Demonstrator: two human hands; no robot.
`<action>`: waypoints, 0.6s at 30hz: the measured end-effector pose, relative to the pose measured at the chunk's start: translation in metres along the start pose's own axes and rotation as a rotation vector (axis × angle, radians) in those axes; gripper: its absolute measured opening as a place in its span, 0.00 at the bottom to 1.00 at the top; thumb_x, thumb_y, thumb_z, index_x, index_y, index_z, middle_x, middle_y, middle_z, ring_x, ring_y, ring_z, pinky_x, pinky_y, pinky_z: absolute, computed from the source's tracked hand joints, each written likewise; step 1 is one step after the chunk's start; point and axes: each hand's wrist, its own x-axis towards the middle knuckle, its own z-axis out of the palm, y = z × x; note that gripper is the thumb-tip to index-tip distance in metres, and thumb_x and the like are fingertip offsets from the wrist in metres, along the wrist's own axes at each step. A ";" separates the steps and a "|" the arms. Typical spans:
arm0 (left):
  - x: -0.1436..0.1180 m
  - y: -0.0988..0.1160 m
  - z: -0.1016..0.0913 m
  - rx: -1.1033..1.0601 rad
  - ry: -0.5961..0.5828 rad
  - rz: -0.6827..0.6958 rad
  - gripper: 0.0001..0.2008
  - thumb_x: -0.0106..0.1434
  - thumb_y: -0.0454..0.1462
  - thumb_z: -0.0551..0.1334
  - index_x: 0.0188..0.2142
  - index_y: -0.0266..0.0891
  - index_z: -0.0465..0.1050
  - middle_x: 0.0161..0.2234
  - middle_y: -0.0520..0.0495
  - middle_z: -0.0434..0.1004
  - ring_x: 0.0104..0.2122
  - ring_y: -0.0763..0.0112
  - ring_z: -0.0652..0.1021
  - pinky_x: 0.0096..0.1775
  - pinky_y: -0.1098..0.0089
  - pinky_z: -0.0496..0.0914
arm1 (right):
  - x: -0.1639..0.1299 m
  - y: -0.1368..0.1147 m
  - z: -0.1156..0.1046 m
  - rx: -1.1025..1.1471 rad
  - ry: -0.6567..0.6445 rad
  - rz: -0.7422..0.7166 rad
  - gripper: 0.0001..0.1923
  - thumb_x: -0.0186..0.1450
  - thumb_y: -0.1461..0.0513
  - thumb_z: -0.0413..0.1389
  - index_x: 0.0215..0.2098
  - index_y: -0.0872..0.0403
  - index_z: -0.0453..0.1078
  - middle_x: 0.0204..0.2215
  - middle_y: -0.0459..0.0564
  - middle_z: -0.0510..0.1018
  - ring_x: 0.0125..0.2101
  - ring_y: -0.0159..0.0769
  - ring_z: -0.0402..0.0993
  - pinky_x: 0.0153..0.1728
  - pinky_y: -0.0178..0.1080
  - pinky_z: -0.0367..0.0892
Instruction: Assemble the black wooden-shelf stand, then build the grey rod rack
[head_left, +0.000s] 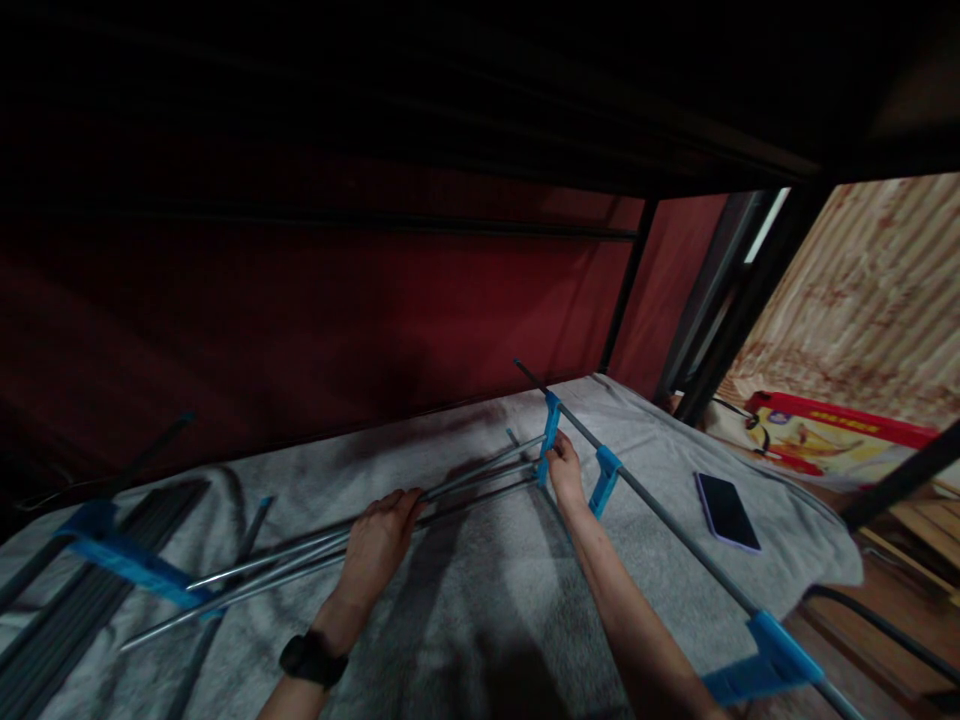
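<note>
A bundle of thin grey metal rods (315,560) lies across the middle of the frame on a grey blanket (480,620). Its long axis runs from the lower left up toward the centre, where the far ends meet a small blue plastic connector (549,438).

The left hand (379,540) rests on the rods about halfway along, fingers curled over them and pressed together in a loose grip. A black watch (311,660) sits on that wrist. The right hand (566,470) is at the far end of the bundle, its fingertips closed on the blue connector, pinching it where the rods enter. So the right hand is the nearer one to the joint, and the rods stretch away from it down and to the left, under the left hand.

Just right of the right hand a second blue connector (604,480) is clipped on a long grey rod (675,530), which crosses the frame diagonally from the centre to the lower right, ending near a third blue piece (765,660).

More dark rods with a blue bracket (124,560) lie at the lower left. A phone (727,512) lies face up on the blanket to the right, well apart from both hands. A red wall (337,320) fills the upper frame, and a red and yellow box (832,440) sits at the right edge.
</note>
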 end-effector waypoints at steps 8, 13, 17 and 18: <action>0.001 -0.004 0.002 0.019 -0.001 0.036 0.17 0.72 0.41 0.51 0.52 0.40 0.74 0.41 0.44 0.81 0.39 0.58 0.81 0.42 0.63 0.72 | -0.002 0.002 0.000 0.004 -0.006 -0.033 0.28 0.53 0.62 0.51 0.53 0.52 0.71 0.50 0.52 0.78 0.50 0.43 0.72 0.57 0.46 0.62; 0.002 -0.003 -0.002 0.041 -0.003 0.036 0.17 0.72 0.42 0.52 0.53 0.41 0.73 0.42 0.44 0.81 0.39 0.59 0.80 0.42 0.64 0.72 | -0.002 0.005 0.001 -0.008 -0.003 -0.038 0.29 0.54 0.62 0.51 0.54 0.54 0.70 0.52 0.54 0.77 0.53 0.44 0.71 0.58 0.47 0.61; 0.004 0.000 -0.007 0.055 0.008 0.037 0.17 0.72 0.41 0.51 0.52 0.41 0.74 0.41 0.43 0.81 0.38 0.59 0.80 0.42 0.64 0.71 | -0.003 0.009 0.001 -0.031 0.001 -0.065 0.29 0.54 0.63 0.50 0.55 0.54 0.70 0.54 0.55 0.76 0.55 0.43 0.71 0.60 0.47 0.61; 0.006 0.000 -0.008 0.059 0.007 0.039 0.17 0.72 0.41 0.50 0.52 0.41 0.74 0.41 0.43 0.81 0.37 0.59 0.79 0.42 0.63 0.71 | -0.003 0.010 0.001 -0.038 0.000 -0.070 0.29 0.54 0.63 0.50 0.55 0.54 0.69 0.55 0.55 0.76 0.55 0.43 0.71 0.60 0.47 0.61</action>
